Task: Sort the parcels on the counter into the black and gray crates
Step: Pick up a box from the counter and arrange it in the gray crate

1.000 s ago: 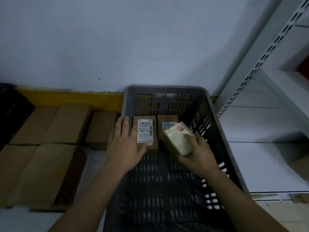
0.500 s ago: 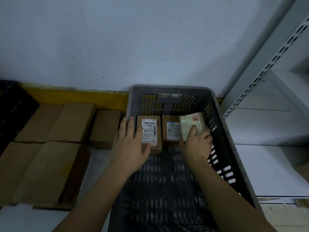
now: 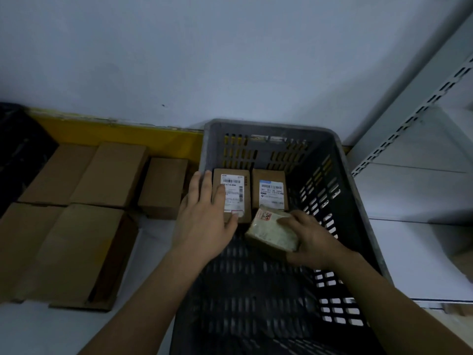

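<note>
One gray slotted plastic crate (image 3: 353,201) is in view. Inside it are three small brown cardboard parcels: one with a white barcode label (image 3: 236,187), one with a blue-topped white label (image 3: 270,188), and one pale-wrapped with a red stamp (image 3: 271,231). Five plain brown cardboard boxes sit on the counter left of the crate: a tall narrow one (image 3: 163,190), two at the back (image 3: 57,172) (image 3: 110,172), and two in front (image 3: 23,242) (image 3: 79,254). Two bare hands show, a left hand (image 3: 204,221) and a right hand (image 3: 312,239). One white metal shelving unit (image 3: 422,160) stands at right.

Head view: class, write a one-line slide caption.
Right hand holds a pale parcel inside the gray crate; left hand rests on a labelled box.
</note>
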Demonstrator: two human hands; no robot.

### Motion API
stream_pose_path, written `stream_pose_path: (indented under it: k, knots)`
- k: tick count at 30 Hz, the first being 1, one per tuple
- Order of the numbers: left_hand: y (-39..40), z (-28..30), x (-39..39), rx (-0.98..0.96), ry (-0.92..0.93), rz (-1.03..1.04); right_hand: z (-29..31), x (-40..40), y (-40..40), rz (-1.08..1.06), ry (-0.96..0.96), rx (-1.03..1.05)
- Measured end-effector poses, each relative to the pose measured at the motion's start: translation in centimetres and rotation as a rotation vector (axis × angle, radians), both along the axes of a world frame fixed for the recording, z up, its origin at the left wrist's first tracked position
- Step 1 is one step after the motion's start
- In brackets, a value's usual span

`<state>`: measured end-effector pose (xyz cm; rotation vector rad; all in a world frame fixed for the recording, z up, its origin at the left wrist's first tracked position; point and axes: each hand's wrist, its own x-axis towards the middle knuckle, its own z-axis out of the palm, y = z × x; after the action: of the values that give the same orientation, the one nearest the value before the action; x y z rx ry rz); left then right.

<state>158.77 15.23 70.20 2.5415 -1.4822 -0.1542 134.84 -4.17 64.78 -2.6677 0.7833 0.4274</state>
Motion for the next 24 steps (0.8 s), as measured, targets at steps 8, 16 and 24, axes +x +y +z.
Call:
stream_pose_path:
  k: [8, 16, 24]
  knots:
    - [0.1, 0.1, 0.1, -0.002, -0.005, -0.005, -5.5, 0.2, -2.6, 0.034, 0.125, -0.082]
    - [0.2, 0.4, -0.1, 0.039, -0.03, -0.002, -8.0, 1.0, 0.6, -0.069, 0.188, -0.166]
    - [0.1, 0.0, 0.1, 0.065, -0.067, 0.0, -7.8, 1.6, 0.6, -0.008, 0.248, -0.331]
